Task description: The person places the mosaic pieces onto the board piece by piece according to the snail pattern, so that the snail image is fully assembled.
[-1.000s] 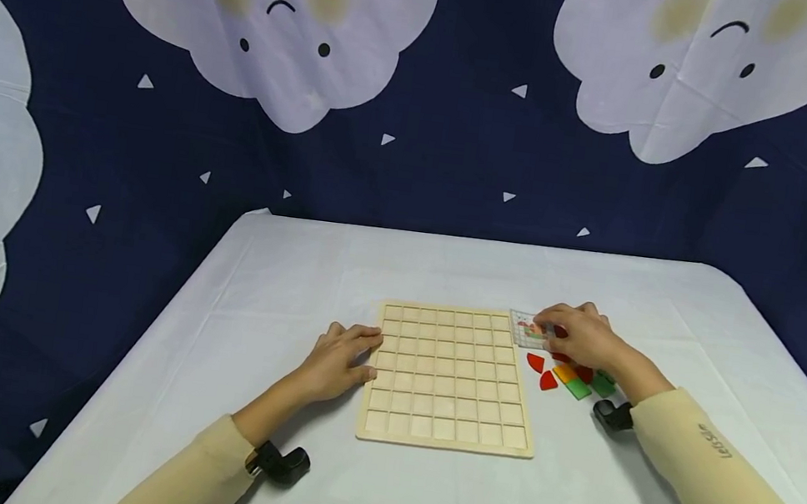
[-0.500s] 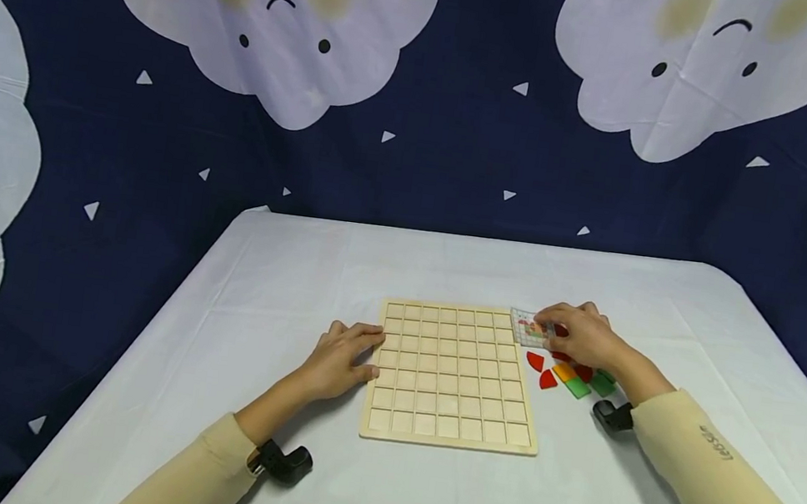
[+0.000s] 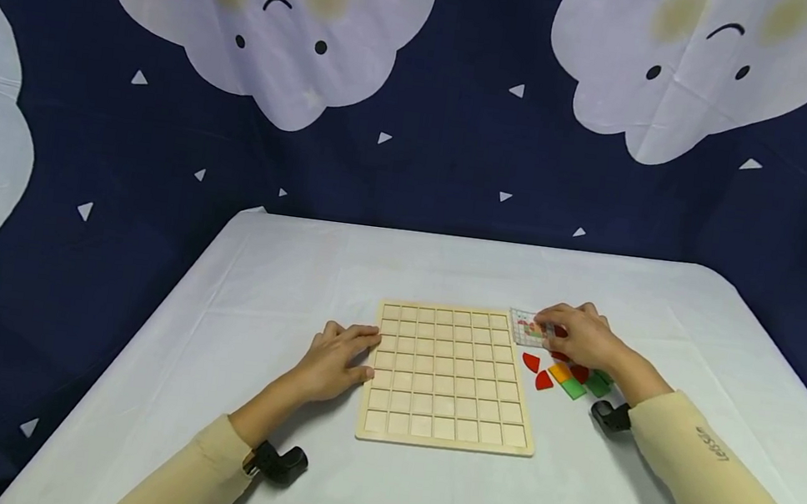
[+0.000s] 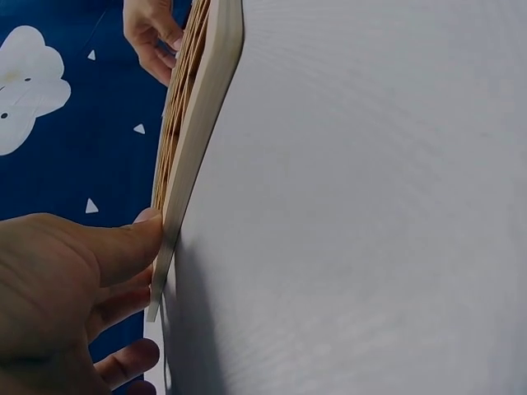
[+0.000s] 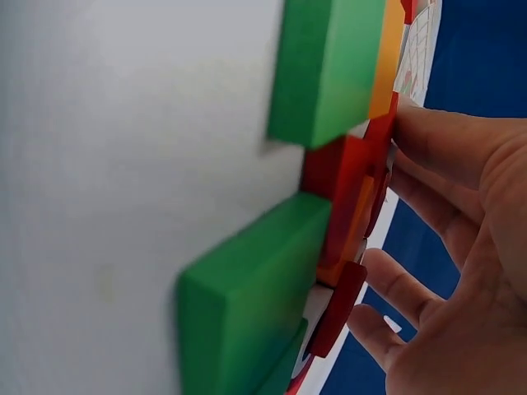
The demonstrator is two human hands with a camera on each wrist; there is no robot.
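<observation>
A square wooden grid board [image 3: 444, 443] lies on the table with bare cells. At its left edge rests my left hand [image 3: 337, 362]. The left wrist view shows the thumb [image 4: 132, 243] on the board's edge [image 4: 210, 90] and the other fingers beyond it. My right hand [image 3: 584, 339] is at the small printed card [image 3: 526, 331] beside the board's top right corner, fingertips on the card's right part. Under and around this hand lie red quarter-round pieces [image 3: 530, 363], an orange square [image 3: 559, 373] and green blocks [image 3: 573, 389]. In the right wrist view the fingers are loosely extended next to red pieces [image 5: 339, 311].
A white cloth [image 3: 404, 496] covers the table. Behind it hangs a dark blue curtain [image 3: 441, 189] with clouds and small triangles. Each wrist wears a black camera, such as the right one [image 3: 611, 416].
</observation>
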